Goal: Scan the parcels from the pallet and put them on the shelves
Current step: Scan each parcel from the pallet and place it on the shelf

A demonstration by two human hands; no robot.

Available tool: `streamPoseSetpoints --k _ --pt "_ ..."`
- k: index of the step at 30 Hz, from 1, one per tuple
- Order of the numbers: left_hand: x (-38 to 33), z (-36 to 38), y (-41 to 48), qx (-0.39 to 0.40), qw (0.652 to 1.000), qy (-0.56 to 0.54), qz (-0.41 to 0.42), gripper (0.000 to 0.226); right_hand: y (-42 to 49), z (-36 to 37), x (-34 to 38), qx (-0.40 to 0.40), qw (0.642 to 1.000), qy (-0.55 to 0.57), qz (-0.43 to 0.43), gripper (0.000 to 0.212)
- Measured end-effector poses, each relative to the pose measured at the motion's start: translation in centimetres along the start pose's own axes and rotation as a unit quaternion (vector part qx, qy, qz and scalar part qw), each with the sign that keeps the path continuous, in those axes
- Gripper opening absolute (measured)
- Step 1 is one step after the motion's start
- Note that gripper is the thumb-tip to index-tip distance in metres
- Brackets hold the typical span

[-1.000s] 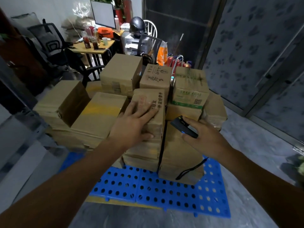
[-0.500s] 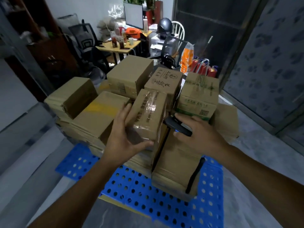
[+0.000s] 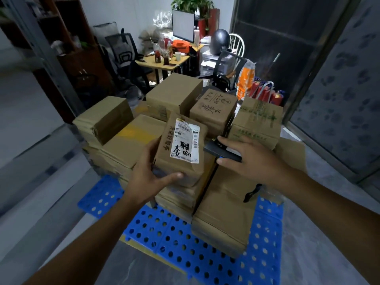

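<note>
**Surface/room**
- Blue perforated plastic pallet (image 3: 205, 254) on grey floor (image 3: 318, 254), nearest.
- Stacked brown cardboard boxes (image 3: 224, 219) cover pallet's mid and rear, several layers, tops uneven.
- Red fire extinguishers (image 3: 275, 97) behind stacks, R side.
- Light wooden desk (image 3: 164, 62) w/ bottles and cup; black mesh office chair (image 3: 123, 52) to its L.
- Flat monitor (image 3: 183, 25) and dark helmet (image 3: 220, 42) at back.

**Grip**
- Left hand (image 3: 148, 171) clasps small brown cardboard parcel with white shipping label (image 3: 181, 153). Thumb lies across lower front, fingers go round L side. Parcel tilted, label up, over front-centre stack.
- Right hand (image 3: 253, 159) pinches black handheld scanner (image 3: 228, 154), fingers on top, thumb under. Scanner sits just beside parcel's R edge. Black wrist strap (image 3: 251, 193) hangs below.
</note>
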State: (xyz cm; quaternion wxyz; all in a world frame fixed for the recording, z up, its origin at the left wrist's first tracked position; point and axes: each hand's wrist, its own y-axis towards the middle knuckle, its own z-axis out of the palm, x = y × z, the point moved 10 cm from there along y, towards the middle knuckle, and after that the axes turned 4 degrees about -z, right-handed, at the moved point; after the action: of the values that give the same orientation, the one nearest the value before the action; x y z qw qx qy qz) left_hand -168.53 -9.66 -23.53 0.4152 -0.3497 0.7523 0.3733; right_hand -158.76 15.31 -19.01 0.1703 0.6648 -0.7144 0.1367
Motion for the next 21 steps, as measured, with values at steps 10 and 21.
streamPoseSetpoints --k 10,21 --pt "1.3 0.3 0.6 0.047 0.998 0.029 0.003 0.09 0.4 -2.0 5.7 0.095 0.955 -0.277 -0.049 0.067" --pt "-1.4 0.8 0.1 0.045 0.986 0.121 0.104 0.102 -3.4 -5.9 6.6 0.099 0.913 -0.396 0.016 0.073"
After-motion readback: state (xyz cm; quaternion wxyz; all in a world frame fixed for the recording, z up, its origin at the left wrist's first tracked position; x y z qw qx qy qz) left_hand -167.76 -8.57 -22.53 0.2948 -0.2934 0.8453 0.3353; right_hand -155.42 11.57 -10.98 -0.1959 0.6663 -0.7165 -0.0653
